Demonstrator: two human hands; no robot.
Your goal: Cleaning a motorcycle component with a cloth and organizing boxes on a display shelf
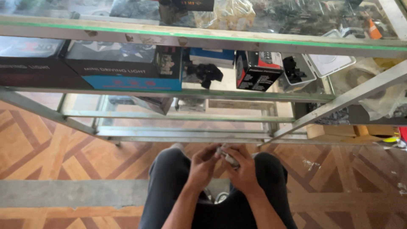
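Both hands meet low in the head view, above my knees in dark trousers. My left hand (202, 166) and my right hand (240, 166) close together around a small grey-white object (227, 156) held between the fingers. Its exact kind is too small to tell. I sit facing a glass display case (203, 40) with a metal frame.
Boxed goods stand on the case's shelves: a blue and black box (123, 65), a black and red box (257, 70), and small black parts (205, 73). The floor has a wooden pattern with a grey concrete strip (68, 193). Cardboard boxes (339, 131) lie at right.
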